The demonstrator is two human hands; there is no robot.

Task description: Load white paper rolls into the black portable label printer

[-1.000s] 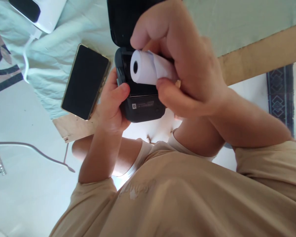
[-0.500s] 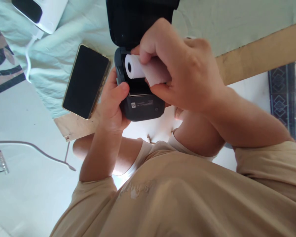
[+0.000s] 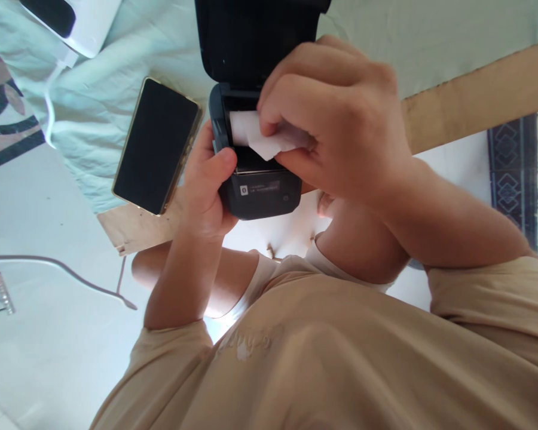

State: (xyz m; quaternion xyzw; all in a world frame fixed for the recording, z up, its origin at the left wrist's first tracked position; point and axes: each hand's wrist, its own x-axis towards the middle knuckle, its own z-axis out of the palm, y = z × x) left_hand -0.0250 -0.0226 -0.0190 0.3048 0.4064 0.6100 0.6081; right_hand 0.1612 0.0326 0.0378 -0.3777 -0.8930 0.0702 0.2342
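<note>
A small black printer [image 3: 260, 191] with its lid [image 3: 255, 36] swung open is held over the table's edge. My left hand [image 3: 206, 185] grips its left side, thumb on the front rim. My right hand [image 3: 336, 119] covers the paper bay from above, its fingers pinching a white paper roll [image 3: 246, 128] that sits down in the bay, with a loose flap of paper sticking out toward the front. Most of the roll is hidden under my fingers.
A dark phone [image 3: 155, 146] with a gold rim lies on the pale green cloth [image 3: 94, 107] left of the printer. A white device [image 3: 76, 21] with a white cable lies at the top left. The wooden table edge [image 3: 475, 95] runs to the right.
My right hand has lowered the paper roll from above the printer down into the open bay. The left hand and printer have stayed in place.
</note>
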